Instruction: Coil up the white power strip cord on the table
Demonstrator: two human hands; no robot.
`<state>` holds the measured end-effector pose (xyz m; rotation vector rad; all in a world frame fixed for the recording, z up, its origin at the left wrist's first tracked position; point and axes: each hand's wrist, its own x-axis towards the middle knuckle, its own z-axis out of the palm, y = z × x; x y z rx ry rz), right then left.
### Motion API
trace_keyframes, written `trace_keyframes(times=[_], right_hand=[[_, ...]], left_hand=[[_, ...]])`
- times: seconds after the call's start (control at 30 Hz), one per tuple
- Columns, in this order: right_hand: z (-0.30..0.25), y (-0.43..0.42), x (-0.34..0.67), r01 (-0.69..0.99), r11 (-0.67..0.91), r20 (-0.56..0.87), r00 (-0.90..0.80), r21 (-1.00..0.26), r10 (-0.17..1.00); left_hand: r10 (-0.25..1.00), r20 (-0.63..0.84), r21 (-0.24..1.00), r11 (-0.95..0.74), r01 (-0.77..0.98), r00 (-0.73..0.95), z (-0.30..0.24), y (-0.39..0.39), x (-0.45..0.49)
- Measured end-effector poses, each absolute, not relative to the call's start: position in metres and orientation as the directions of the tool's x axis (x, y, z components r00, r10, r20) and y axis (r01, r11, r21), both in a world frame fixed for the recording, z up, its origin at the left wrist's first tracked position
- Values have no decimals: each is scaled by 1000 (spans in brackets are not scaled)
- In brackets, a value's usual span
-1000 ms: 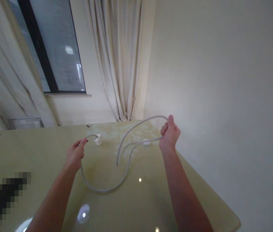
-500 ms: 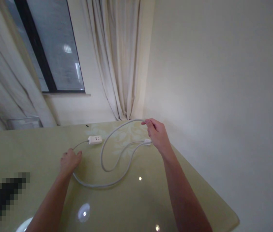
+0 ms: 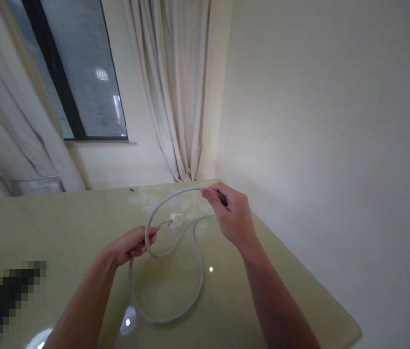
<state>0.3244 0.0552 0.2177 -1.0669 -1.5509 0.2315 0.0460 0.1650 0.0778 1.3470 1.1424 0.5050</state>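
Observation:
A white power cord (image 3: 166,321) curves in loops over the glossy table. My right hand (image 3: 232,213) is closed on the cord's raised upper loop, at the far right part of the table. Left of it, my left hand (image 3: 135,242) is closed on the cord near the small white socket block (image 3: 176,220). That block sits just beyond my left fingertips, joined to the cord. One loop passes in front of the left fingers, and another hangs toward me below that hand. The cord's other end is hidden behind my right hand.
The pale green table (image 3: 285,300) meets the wall (image 3: 321,145) along its right side. Behind it hang beige curtains (image 3: 179,87) beside a dark-framed window (image 3: 81,72). A small dark bit (image 3: 131,189) lies near the back edge. A blurred-out dark shape (image 3: 5,300) is at left.
My left hand has moved right with the cord, and the socket block has shifted right with it. The lower loop has become rounder and closer to me. My right hand has dipped slightly.

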Motion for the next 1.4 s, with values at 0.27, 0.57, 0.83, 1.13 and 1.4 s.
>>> trace_keyframes(times=[0.27, 0.57, 0.83, 1.13, 1.4], right_hand=[[218, 33, 307, 522, 598, 793, 361, -608, 491], [219, -16, 342, 695, 610, 920, 220, -381, 324], [182, -85, 439, 793, 609, 832, -352, 21, 429], [123, -80, 507, 901, 433, 543, -383, 39, 748], [134, 11, 380, 709, 427, 452, -170, -561, 876]], left_hand=[[679, -371, 928, 282, 241, 633, 87, 135, 102], [870, -337, 723, 484, -493, 360, 74, 156, 139], [906, -423, 588, 268, -763, -7, 93, 197, 65], [951, -302, 669, 167, -724, -59, 119, 181, 37], [1000, 11, 867, -9, -498, 1, 153, 138, 102]])
